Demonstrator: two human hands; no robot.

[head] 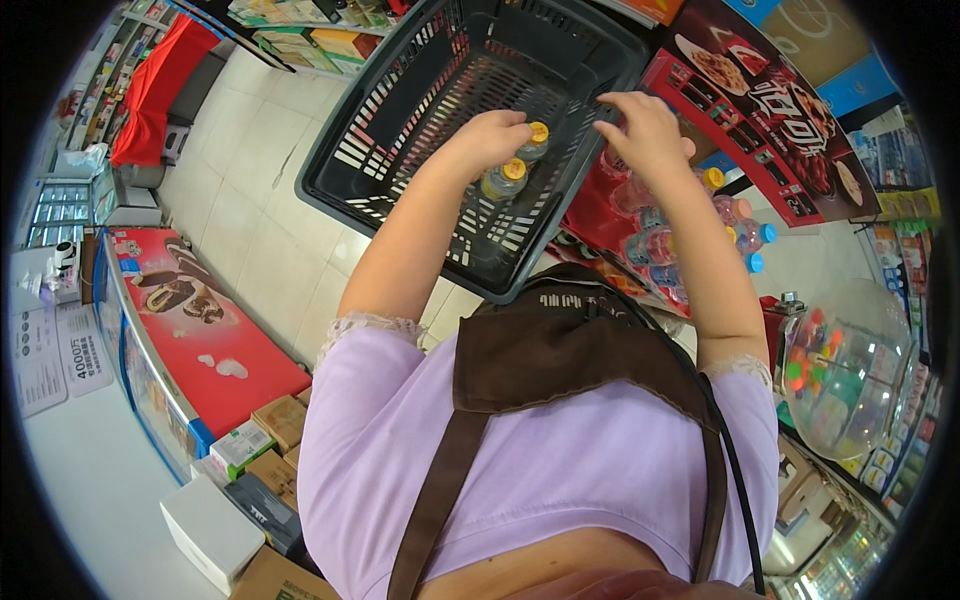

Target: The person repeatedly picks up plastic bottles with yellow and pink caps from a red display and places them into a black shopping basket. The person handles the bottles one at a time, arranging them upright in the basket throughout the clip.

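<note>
A black plastic shopping basket (390,191) with slotted walls stands tilted across the view in front of me. Inside it are two clear bottles with yellow caps, a nearer bottle (504,182) and a farther bottle (534,146). My left hand (491,139) reaches into the basket, its fingertips against the farther bottle's cap; whether it grips the bottle is hidden. Over the basket's right rim, my right hand (643,133) holds nothing, with thumb and fingers apart. Under my right forearm, several drink bottles (651,246) with pink, blue and yellow caps stand on a red surface.
A red printed display board (772,127) rises at the right. Farther down that side is a clear dome (847,375) with colourful balls. A chest freezer with a red front (202,322) stands at the left, near stacked boxes (214,532). Tiled floor (259,217) shows beyond.
</note>
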